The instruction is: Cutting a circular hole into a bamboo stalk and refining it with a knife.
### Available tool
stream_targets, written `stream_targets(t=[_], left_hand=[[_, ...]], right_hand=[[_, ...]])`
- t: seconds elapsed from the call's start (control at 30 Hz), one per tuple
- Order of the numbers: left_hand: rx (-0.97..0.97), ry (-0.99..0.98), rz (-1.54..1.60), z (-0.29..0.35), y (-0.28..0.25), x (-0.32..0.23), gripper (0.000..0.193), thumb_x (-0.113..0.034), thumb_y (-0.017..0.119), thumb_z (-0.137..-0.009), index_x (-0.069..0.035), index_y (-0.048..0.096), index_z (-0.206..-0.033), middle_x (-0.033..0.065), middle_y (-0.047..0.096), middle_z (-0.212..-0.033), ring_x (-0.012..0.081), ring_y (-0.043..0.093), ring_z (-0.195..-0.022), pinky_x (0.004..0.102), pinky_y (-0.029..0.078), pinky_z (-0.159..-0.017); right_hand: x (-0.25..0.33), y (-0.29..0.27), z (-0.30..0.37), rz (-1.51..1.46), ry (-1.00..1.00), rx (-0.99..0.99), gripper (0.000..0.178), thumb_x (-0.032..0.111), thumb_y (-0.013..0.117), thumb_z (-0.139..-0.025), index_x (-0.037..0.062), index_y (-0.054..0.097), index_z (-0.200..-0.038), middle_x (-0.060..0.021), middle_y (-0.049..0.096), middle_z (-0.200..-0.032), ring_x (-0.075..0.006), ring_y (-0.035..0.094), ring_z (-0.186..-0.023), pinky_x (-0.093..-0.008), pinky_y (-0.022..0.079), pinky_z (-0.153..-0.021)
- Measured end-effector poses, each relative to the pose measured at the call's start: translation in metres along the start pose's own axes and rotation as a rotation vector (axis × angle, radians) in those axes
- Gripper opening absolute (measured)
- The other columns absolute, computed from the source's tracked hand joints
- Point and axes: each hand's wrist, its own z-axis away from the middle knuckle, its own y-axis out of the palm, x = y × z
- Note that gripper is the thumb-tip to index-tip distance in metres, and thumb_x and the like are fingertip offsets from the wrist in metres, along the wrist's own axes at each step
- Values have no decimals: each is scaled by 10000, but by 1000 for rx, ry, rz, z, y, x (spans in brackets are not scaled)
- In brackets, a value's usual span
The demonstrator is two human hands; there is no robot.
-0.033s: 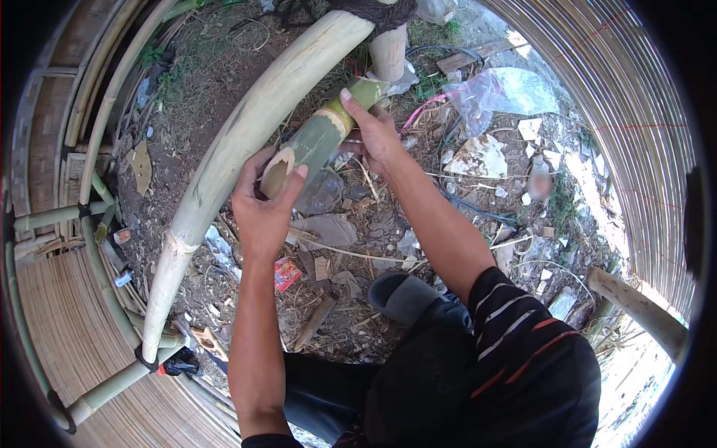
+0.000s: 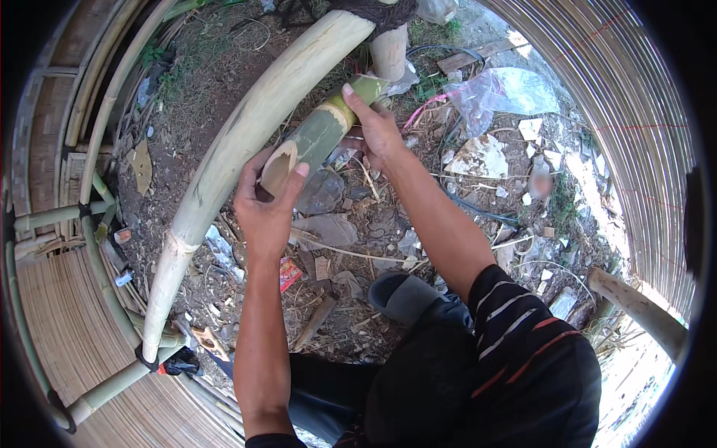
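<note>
A short, thick section of green bamboo slants across the upper middle, its near end hollow and cut at an angle with a pale rim. My left hand cups that near end, thumb on one side and fingers curled round the other, partly hidden. Farther up, my right hand grips the section near its ringed node, with the thumb along the top and the other fingers underneath. Close beside it on the left runs a long, pale, peeled pole; my left fingers are next to this pole, and I cannot tell whether they touch it.
Dark binding joins the pole to an upright post. A handsaw lies at lower left by a bamboo rail. Clear plastic, scraps and chips litter the dirt. A slatted screen curves along the right.
My left hand and forearm have shifted slightly to the right. The cut end of the bamboo has turned a little, showing more of its hollow. My right hand keeps its grip.
</note>
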Motion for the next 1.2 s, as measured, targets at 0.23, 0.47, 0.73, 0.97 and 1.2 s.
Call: stream_targets(t=[0.23,0.47,0.73,0.97,1.2], left_hand=[[-275,-13,429,1,49,-6,668,-26,851,-824,38,484,-1378,188,592,-1355,251,610,-1241,355,535,-1031],[-325,-41,510,-5,48,14,647,-68,808,-882,65,454,-1406,196,546,-1413,271,586,-1268,416,555,-1049],[-298,-93,612,-28,26,27,669,-13,800,-867,55,426,-1418,203,536,-1420,311,579,-1294,460,571,-1051],[-290,-56,657,-39,13,44,680,4,806,-849,-13,447,-1427,167,517,-1451,322,566,-1306,495,561,-1071],[-158,-66,883,-22,10,38,628,81,719,-886,-12,421,-1430,184,478,-1487,335,508,-1374,546,497,-1132]], right_hand=[[3,-8,-35,-11,-5,-37,709,549,767,-879,0,549,-1271,-142,684,-1127,-276,719,-970,-470,627,-835],[7,-5,-37,39,14,-8,675,525,771,-885,-2,565,-1253,-141,689,-1114,-270,733,-925,-400,648,-729],[3,0,-47,51,43,-58,643,499,788,-879,8,568,-1232,-118,684,-1064,-207,710,-840,-315,627,-646],[-7,-3,-52,-52,18,-3,561,513,775,-893,66,615,-1191,-92,704,-1015,-186,690,-861,-327,590,-723],[-21,-26,-56,-161,-41,182,603,441,726,-954,17,521,-1330,-160,650,-1214,-280,657,-1099,-422,560,-936]])
